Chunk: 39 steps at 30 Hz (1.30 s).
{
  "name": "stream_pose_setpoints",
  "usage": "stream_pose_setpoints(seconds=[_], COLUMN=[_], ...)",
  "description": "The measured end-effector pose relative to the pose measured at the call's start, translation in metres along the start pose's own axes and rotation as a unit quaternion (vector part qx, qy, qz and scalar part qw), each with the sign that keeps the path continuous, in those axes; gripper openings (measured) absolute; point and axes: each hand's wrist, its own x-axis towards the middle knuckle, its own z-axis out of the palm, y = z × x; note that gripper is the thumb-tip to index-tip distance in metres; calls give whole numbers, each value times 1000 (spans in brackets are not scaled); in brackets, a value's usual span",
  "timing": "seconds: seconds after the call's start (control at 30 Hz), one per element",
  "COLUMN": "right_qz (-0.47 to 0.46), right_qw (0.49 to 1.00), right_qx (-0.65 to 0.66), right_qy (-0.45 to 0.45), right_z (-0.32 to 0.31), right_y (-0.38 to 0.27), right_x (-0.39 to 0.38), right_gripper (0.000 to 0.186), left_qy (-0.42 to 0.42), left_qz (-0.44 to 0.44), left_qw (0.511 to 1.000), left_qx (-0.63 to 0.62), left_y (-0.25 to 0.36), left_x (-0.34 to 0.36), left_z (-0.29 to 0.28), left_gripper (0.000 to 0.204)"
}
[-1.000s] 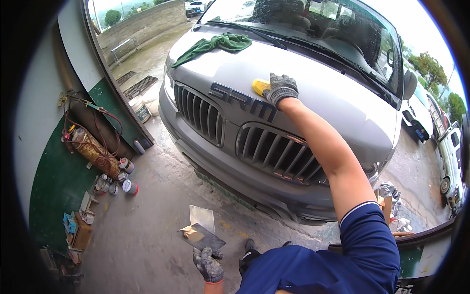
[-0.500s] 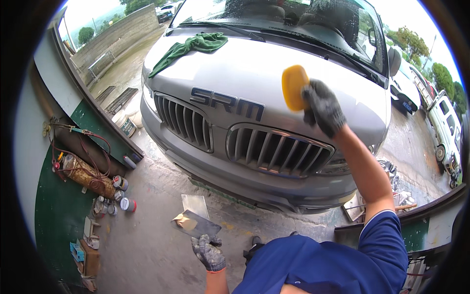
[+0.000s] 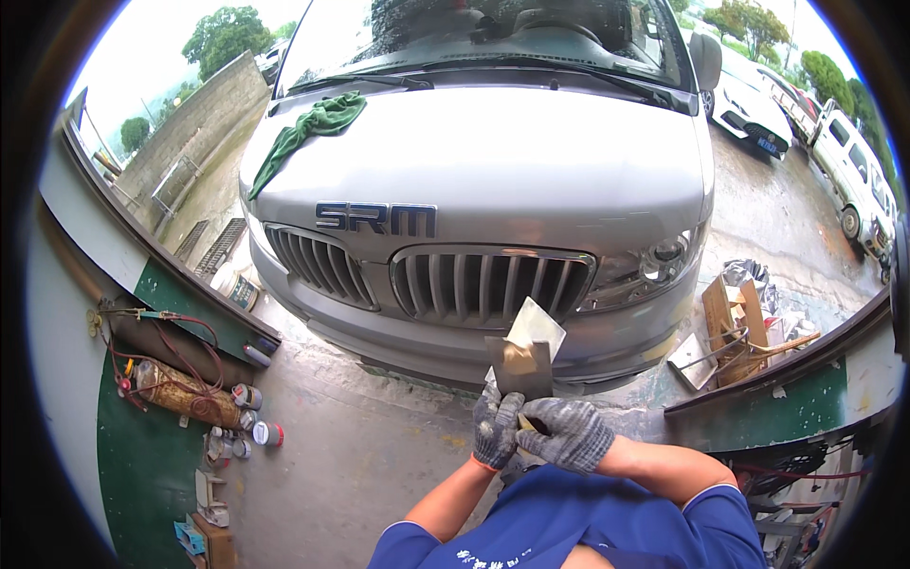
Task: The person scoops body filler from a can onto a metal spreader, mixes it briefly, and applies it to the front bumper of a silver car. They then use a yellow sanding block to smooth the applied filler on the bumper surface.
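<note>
My left hand [image 3: 497,431], in a grey work glove, grips a dark flat plate [image 3: 534,381] near its lower edge. A smear of tan putty [image 3: 519,358] lies on this plate, and a pale metal plate [image 3: 543,321] sticks out behind it. Right beside it, my gloved right hand [image 3: 572,434] is closed on a yellow spreader [image 3: 525,424], of which only a narrow bit shows between the hands. Both hands are low in front of my body. Beyond them stands a silver van [image 3: 474,180] with a chrome-edged grille [image 3: 493,284].
A green cloth [image 3: 308,133] lies on the van's bonnet. On the left are a rusty gas cylinder [image 3: 185,394] with red hoses and several paint cans [image 3: 268,433]. A cardboard box [image 3: 735,318] with scraps stands at right. Farther off, a white car [image 3: 749,109] is parked.
My right hand has come down from over the bonnet with the yellow spreader, to beside my left hand. The left hand with the plates has moved right and up in view. The view has shifted.
</note>
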Motion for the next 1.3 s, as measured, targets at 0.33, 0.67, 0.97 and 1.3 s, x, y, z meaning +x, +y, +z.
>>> stream_pose_setpoints(seconds=[0.33, 0.67, 0.97, 1.3], right_qz=[-127, 119, 66, 48], right_qw=[966, 813, 743, 787], right_qx=[39, 538, 652, 518], right_qy=[222, 186, 136, 332], right_z=[-30, -113, -136, -131], right_y=[64, 141, 161, 168], right_x=[-121, -276, -346, -373], right_gripper=[40, 29, 41, 29], left_qy=[22, 32, 102, 56], left_qz=[59, -66, -123, -22], left_qw=[998, 996, 986, 993], left_qx=[4, 59, -36, -100], left_y=[-32, -120, -109, -91], left_x=[-26, -118, -153, -191], left_z=[125, 230, 284, 291], left_gripper=[48, 37, 36, 34])
